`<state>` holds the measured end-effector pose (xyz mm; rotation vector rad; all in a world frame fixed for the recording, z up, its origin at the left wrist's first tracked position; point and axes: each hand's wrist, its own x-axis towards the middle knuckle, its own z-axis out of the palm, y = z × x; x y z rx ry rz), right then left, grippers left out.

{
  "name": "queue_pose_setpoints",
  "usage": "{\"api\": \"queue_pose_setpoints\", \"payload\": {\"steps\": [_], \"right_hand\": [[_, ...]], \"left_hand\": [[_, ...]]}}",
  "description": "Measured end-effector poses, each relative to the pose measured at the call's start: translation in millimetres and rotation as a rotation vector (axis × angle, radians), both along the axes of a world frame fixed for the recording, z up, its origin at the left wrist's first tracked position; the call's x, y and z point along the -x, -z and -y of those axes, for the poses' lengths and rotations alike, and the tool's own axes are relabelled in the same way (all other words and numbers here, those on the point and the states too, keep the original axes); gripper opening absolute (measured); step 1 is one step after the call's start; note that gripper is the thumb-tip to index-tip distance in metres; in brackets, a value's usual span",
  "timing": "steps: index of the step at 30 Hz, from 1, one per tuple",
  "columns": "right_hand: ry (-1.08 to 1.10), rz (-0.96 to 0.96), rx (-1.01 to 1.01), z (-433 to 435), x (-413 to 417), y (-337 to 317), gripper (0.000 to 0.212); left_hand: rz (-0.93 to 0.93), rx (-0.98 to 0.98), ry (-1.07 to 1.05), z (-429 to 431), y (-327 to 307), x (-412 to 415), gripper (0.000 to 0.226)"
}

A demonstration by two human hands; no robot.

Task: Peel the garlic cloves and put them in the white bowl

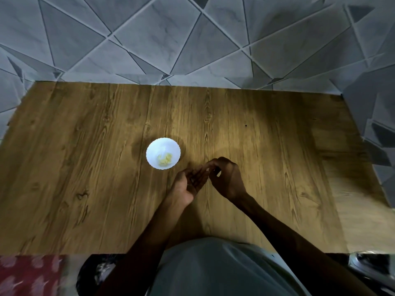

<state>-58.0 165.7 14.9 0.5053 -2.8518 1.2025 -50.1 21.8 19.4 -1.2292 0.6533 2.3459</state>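
My left hand lies palm up, fingers straight, likely serving as a tray. My right hand curls over its fingertips; whether it pinches anything, I cannot tell. Just beyond my left hand, the white bowl holds peeled garlic cloves.

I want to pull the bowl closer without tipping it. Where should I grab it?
Probably pinch the white bowl at its left rim from above: it stands upright, the scalloped rim flares out, and the peeled garlic lies nearer the front.
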Motion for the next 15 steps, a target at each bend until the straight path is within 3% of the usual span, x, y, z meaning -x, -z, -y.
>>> {"api": "queue_pose_setpoints", "payload": {"steps": [5,10,15], "right_hand": [[0.089,0.083,-0.157,-5,6,21,0.020],[0.029,0.068,-0.403,-7,2,42,0.021],[0.031,0.073,-0.424,-8,-3,47,0.026]], "left_hand": [[0.014,0.033,0.011,4,5,0,0.038],[-0.001,0.035,0.027,10,6,-2,0.039],[-0.008,0.022,0.015,15,8,-4,0.039]]}}
